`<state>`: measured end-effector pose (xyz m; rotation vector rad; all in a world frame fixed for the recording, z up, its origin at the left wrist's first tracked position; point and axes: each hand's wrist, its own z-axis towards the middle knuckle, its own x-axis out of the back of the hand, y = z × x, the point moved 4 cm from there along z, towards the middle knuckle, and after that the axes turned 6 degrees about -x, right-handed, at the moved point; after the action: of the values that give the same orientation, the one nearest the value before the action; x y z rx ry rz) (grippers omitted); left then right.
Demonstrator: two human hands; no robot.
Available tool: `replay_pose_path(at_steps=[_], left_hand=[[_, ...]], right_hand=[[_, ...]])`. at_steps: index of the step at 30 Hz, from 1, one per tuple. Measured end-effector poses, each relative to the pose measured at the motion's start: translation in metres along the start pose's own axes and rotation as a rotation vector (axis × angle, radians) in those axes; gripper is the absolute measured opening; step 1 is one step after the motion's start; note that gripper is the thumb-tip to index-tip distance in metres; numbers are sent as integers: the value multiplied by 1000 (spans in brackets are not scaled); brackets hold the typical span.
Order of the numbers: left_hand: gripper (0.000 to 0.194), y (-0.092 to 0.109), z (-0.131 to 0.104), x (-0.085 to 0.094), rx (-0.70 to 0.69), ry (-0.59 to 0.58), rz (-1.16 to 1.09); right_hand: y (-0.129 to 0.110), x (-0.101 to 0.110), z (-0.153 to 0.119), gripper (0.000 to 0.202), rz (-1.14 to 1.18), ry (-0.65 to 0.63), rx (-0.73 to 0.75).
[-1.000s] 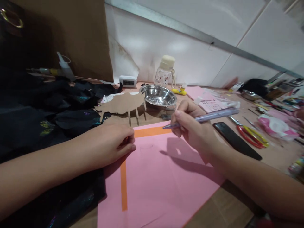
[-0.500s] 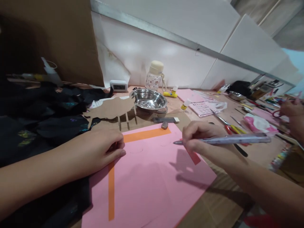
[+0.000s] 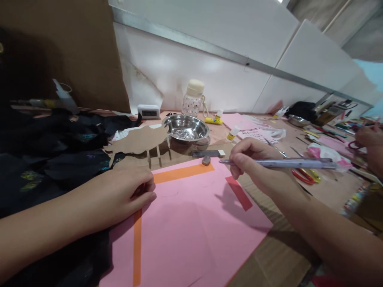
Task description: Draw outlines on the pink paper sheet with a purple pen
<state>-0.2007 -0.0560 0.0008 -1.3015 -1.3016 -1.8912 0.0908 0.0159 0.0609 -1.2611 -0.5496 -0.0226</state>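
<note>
In my right hand is a slim, pale purple mechanical pencil, pinched between thumb and fingers with its tip above the far edge of the pink paper. My left hand rests, fingers curled, on the paper's upper left corner; whether anything is under the fingers is hidden. Orange strips lie along the paper's top and left side, and a short red strip is at its right. Faint curved lines mark the sheet. A small grey eraser lump sits at the top edge.
Behind the paper are a dark bar-shaped eraser, a steel bowl, a cardboard cutout and a bottle. Black fabric covers the left. Scissors lie at right, where another person's hand shows.
My right hand has lifted up and away from the paper with the pencil, uncovering more of the red strip. My left hand stays on the corner; the view has shifted slightly.
</note>
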Motion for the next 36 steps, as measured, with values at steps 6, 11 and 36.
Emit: replay_pose_path(at_steps=[6,11,36], left_hand=[[25,2,0,-1,45,-88,33],[25,10,2,0,38,18,51],[21,-3,1,-3,48,-74,-24]], right_hand=[[39,-1,-3,34,109,-49,-230],[58,-14,-10,44,77,-126,-382],[66,-20,-11,41,-71,-136,-370]])
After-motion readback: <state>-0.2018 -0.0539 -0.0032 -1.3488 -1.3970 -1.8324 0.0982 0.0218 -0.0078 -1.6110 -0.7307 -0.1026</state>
